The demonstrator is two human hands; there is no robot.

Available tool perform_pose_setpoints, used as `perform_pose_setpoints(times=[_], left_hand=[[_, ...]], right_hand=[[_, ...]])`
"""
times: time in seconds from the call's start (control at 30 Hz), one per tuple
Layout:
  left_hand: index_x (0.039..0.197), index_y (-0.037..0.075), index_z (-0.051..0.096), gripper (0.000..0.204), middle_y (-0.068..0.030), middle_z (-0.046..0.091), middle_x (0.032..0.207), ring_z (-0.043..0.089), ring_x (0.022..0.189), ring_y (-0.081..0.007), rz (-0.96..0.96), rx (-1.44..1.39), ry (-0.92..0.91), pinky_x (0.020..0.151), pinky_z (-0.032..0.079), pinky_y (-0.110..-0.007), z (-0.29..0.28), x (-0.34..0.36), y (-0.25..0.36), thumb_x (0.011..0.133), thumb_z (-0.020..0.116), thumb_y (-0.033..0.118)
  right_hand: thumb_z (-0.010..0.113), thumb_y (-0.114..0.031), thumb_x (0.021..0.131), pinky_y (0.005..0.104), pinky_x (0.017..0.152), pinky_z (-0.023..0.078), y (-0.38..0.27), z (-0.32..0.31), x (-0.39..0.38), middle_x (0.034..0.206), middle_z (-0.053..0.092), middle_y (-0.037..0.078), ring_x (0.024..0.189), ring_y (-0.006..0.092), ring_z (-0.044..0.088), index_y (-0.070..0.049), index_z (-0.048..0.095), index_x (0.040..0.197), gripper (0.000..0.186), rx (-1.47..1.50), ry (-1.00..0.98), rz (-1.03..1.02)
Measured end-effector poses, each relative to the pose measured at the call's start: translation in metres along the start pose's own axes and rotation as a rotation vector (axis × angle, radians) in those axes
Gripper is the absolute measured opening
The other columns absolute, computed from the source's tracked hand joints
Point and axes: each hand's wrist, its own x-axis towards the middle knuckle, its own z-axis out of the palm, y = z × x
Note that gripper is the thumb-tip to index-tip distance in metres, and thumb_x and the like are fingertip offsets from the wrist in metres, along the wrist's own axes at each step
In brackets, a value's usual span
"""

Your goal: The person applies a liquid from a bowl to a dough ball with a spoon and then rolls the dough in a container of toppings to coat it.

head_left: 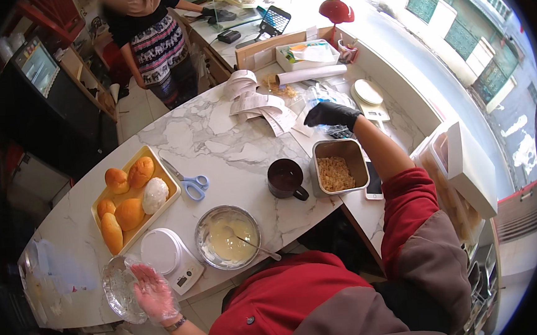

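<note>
My left hand (154, 292), in a clear plastic glove, is open with the palm showing, beside a clear bowl (120, 290) at the lower left. It holds nothing that I can see. My right hand (332, 114), in a black glove, reaches over clear plastic and papers at the back right; its fingers are partly hidden. A metal bowl (202, 250) of pale cream with a spoon (257, 248) in it stands at the near edge. A white kitchen scale (186, 274) is beside it. A tray (172, 202) of buns, one of them white-coated, lies at the left.
A dark mug (285, 177) stands near a metal tin (362, 155) of brown crumbs. A phone (373, 182) lies beside the tin, and blue scissors (194, 186) beside the tray. Long paper receipts (263, 105) curl at the back. A co-worker (155, 44) stands beyond the table.
</note>
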Motion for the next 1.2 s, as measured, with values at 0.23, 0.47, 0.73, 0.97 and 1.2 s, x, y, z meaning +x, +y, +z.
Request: perform_pose_setpoints(times=[0.23,0.47,0.73,0.97,1.2], left_hand=[[0.127,0.002,0.04,0.042,-0.0104,0.047,0.127,0.043,0.119,-0.0256,0.111,-0.007,0.026,0.101,0.034,-0.043,0.008,-0.039,0.023,0.095,0.026,0.026],[0.137,0.003,0.019,0.048,-0.014,0.024,0.142,0.023,0.131,-0.0263,0.256,0.028,0.02,0.108,0.021,-0.043,0.039,-0.042,0.03,0.094,0.026,0.024],[0.138,-0.002,0.011,0.053,-0.0164,0.013,0.145,0.014,0.134,-0.027,-0.15,-0.225,-0.099,0.109,0.014,-0.042,0.083,-0.003,0.01,0.094,0.025,0.024],[0.128,-0.004,0.034,0.049,-0.0178,0.046,0.125,0.047,0.113,-0.0257,-0.459,-0.189,-0.128,0.098,0.036,-0.039,0.072,-0.026,0.041,0.093,0.035,0.031],[0.124,-0.003,0.039,0.038,-0.0163,0.053,0.114,0.055,0.102,-0.0246,-0.359,0.261,0.152,0.091,0.043,-0.037,-0.019,-0.091,0.129,0.092,0.042,0.019]], right_hand=[[0.06,-0.032,0.069,0.0382,0.071,0.048,0.019,0.041,0.047,0.082,0.064,0.016,0.079,0.0303,0.062,-0.003,0.066,0.079,0.032,-0.517,-0.162,0.323],[0.059,-0.021,0.067,0.0361,0.066,0.047,0.004,-0.026,0.021,0.071,0.061,0.018,0.068,0.0297,0.059,-0.001,0.062,0.073,0.021,-0.534,0.212,0.247],[0.059,0.002,0.074,0.0259,0.081,0.042,-0.271,-0.008,-0.062,0.097,0.06,0.01,0.088,0.0154,0.057,0.001,0.054,0.084,0.012,0.073,0.624,-0.409],[0.061,-0.009,0.07,0.0372,0.09,0.042,-0.447,0.188,-0.08,0.119,0.051,0.016,0.108,0.0308,0.05,-0.003,0.054,0.078,0.012,-0.017,-0.034,-1.022],[0.065,-0.001,0.07,0.0313,0.082,0.046,-0.504,0.317,-0.09,0.114,0.055,0.016,0.1,0.0296,0.057,-0.002,0.056,0.083,0.016,0.501,-0.357,-0.718]])
